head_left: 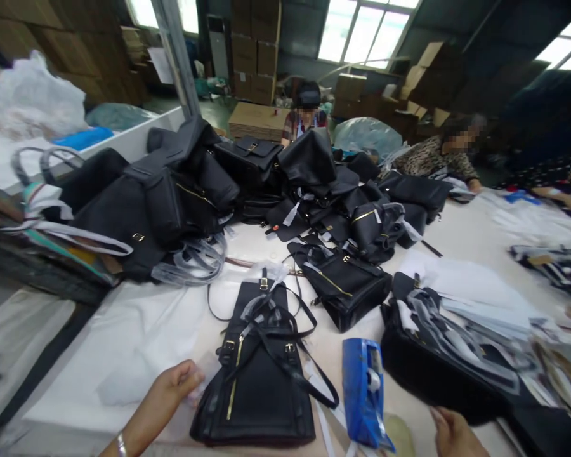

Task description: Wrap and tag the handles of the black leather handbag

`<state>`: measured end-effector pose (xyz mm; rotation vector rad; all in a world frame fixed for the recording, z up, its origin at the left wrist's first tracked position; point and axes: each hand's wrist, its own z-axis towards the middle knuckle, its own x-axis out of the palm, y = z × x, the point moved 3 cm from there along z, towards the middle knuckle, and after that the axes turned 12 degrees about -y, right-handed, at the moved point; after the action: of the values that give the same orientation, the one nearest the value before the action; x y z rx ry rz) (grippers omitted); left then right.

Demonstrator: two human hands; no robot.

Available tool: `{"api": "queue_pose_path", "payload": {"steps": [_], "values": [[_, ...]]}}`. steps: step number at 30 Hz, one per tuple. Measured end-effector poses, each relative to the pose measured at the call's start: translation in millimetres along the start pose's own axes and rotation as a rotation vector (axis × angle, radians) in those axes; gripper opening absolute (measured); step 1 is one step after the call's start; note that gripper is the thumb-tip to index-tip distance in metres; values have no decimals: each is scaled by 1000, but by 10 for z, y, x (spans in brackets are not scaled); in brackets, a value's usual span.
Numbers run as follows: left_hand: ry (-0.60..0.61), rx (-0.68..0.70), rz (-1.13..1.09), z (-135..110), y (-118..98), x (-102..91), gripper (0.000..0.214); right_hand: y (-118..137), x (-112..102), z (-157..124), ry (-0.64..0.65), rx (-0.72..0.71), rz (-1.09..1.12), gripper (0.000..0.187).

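The left hand (177, 382) is pinching a piece of clear plastic (193, 400) — thumb and forefinger are meeting on it. Just right of those fingers, a black backpack (266, 397) is lying on the table (457, 231), its gold zip and buckles facing up and its thin straps crossing over its front. White sheets (137, 343) are spreading out left of the same fingers, and a bracelet (122, 445) is circling the wrist below them. The right hand (458, 436) is showing at the near edge — I cannot tell whether its fingers are holding anything. Left of these fingers a blue tape dispenser (354, 387) is resting, and just beyond them another black bag (423, 365) is lying. Farther beyond both hands' fingers, a heap of black bags (159, 203) is covering the table, and a person (292, 122) is showing behind it.
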<state>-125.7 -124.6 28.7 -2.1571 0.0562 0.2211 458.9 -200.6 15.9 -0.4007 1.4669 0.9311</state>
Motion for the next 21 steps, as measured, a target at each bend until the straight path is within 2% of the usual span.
{"api": "queue_pose_path", "payload": {"steps": [2, 4, 6, 7, 9, 10, 13, 15, 17, 19, 21], "values": [[-51, 23, 30, 5, 8, -42, 40, 629, -23, 26, 93, -15, 65, 32], [-71, 62, 67, 11, 16, -45, 38, 1448, 92, -101, 171, -146, 146, 41], [-56, 94, 95, 12, 21, -15, 37, 2268, 333, -369, 228, -345, 218, 45], [-39, 104, 107, 10, 26, 2, 37, 2621, 498, -543, 302, -443, 242, 43], [-8, 119, 125, 6, 52, 19, 36, 3145, 814, -875, 335, -567, 291, 31], [-1, 127, 134, 8, 78, 10, 36, 3318, 956, -1019, 332, -621, 309, 26], [-40, 148, 165, 43, 215, -92, 35, 3536, 1249, -1294, 348, -720, 358, 36], [-77, 137, 176, 84, 327, -182, 35, 3514, 1289, -1342, 400, -735, 413, 39], [-91, 108, 152, 121, 400, -245, 35, 3423, 1189, -1309, 437, -711, 481, 39], [-90, 80, 109, 149, 404, -269, 35, 3317, 986, -1250, 487, -711, 525, 37], [-82, 62, 70, 173, 349, -256, 34, 3243, 757, -1226, 606, -801, 470, 33]]}}
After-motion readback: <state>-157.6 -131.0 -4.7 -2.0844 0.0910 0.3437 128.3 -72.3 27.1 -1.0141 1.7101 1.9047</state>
